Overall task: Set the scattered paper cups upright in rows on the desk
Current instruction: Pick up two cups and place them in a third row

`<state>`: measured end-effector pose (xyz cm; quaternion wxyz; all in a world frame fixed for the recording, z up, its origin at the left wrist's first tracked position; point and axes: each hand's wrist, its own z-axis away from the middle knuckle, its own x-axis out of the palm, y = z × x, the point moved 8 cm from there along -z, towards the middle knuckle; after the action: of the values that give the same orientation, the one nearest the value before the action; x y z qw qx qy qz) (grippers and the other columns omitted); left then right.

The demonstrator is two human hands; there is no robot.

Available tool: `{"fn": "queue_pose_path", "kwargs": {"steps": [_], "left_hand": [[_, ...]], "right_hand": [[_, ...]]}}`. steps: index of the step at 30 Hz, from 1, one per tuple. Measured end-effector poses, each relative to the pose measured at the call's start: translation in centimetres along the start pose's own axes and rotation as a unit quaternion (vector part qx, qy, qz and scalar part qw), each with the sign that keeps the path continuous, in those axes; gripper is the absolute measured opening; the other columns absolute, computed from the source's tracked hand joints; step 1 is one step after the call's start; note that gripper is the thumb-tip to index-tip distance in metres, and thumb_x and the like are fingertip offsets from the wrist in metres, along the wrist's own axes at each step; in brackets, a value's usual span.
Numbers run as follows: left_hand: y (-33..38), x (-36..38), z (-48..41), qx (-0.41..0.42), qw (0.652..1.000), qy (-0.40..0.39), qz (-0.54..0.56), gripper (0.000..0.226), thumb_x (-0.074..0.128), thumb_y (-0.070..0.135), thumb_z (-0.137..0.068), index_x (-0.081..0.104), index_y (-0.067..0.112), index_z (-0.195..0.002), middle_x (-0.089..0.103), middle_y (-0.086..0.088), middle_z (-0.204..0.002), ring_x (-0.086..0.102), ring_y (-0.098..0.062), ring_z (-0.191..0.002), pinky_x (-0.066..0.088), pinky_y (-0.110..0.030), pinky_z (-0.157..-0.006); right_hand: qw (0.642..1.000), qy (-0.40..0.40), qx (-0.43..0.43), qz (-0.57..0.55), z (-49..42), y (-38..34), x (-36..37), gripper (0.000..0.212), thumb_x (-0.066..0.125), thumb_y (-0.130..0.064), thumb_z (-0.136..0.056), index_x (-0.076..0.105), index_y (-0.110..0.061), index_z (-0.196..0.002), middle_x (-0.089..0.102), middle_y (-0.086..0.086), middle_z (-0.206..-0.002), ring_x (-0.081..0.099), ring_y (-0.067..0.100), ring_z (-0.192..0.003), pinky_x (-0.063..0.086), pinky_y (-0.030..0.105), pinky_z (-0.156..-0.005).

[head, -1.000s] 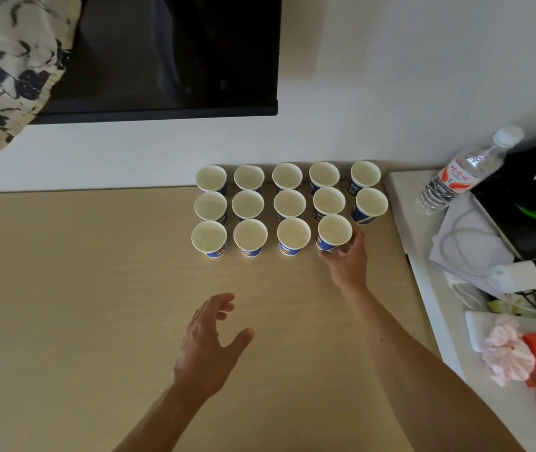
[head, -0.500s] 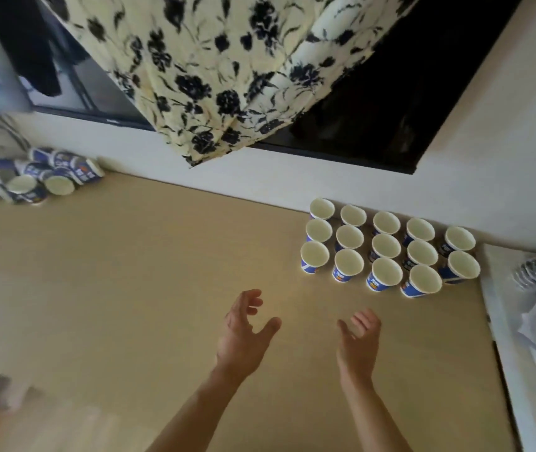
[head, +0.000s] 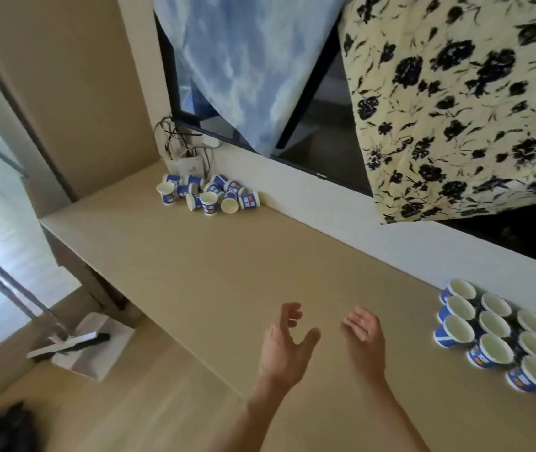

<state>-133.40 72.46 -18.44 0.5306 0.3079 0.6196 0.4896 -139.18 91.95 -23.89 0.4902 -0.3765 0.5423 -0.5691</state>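
A pale wood tabletop is shown running along a white wall, its left end and near edge dropping to the floor. Above it, a floral cloth and a blue cloud-print cloth are draped over a dark window. Upright paper cups in rows are seen at the right edge of the view, blue-sided with white interiors. A heap of scattered cups is gathered at the far left corner against the wall, some on their sides, just below a white box with cables. Printing on the cups is too small to be read. A broad bare stretch of tabletop lies between the two groups. The left hand and right hand are held over it, fingers spread and empty.
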Motion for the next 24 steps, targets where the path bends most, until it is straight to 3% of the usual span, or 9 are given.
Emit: {"fn": "queue_pose_path", "kwargs": {"steps": [9, 16, 21, 24], "left_hand": [[-4.6, -13.3, -2.5, -0.028, 0.997, 0.071, 0.028, 0.043, 0.073, 0.031, -0.084, 0.053, 0.027, -0.122, 0.062, 0.013, -0.112, 0.057, -0.006, -0.103, 0.051, -0.032, -0.087], [-8.2, -18.6, -9.4, -0.051, 0.995, 0.082, 0.016, 0.043, 0.073, 0.033, -0.083, 0.053, 0.030, -0.121, 0.062, 0.014, -0.112, 0.057, -0.005, -0.103, 0.052, -0.032, -0.087], [-10.6, -22.9, -16.8, -0.064, 0.994, 0.072, -0.046, 0.044, 0.071, 0.037, -0.085, 0.052, 0.030, -0.124, 0.060, 0.015, -0.114, 0.056, -0.003, -0.104, 0.053, -0.025, -0.082], [-11.6, -25.5, -21.0, -0.080, 0.992, 0.076, -0.059, 0.046, 0.072, 0.036, -0.085, 0.052, 0.029, -0.126, 0.061, 0.014, -0.114, 0.057, -0.003, -0.104, 0.054, -0.021, -0.077]], "right_hand": [[0.997, -0.070, 0.031, -0.003, 2.9, -1.8, 14.4, 0.040, 0.066, 0.006, -0.089, 0.054, -0.002, -0.126, 0.062, 0.018, -0.119, 0.061, 0.026, -0.102, 0.046, 0.049, -0.101], [0.994, -0.099, 0.054, 0.000, -2.1, -0.6, 24.5, 0.039, 0.071, 0.001, -0.087, 0.057, -0.012, -0.121, 0.065, 0.015, -0.118, 0.064, 0.023, -0.098, 0.049, 0.045, -0.093], [0.990, -0.120, 0.071, -0.019, -7.1, 0.0, 32.9, 0.042, 0.072, 0.002, -0.085, 0.055, -0.012, -0.120, 0.064, 0.017, -0.117, 0.065, 0.026, -0.097, 0.050, 0.036, -0.085], [0.987, -0.148, 0.064, -0.006, -8.6, -0.6, 37.1, 0.046, 0.076, -0.001, -0.082, 0.055, -0.017, -0.119, 0.064, 0.011, -0.114, 0.066, 0.016, -0.093, 0.050, 0.026, -0.079]]}}
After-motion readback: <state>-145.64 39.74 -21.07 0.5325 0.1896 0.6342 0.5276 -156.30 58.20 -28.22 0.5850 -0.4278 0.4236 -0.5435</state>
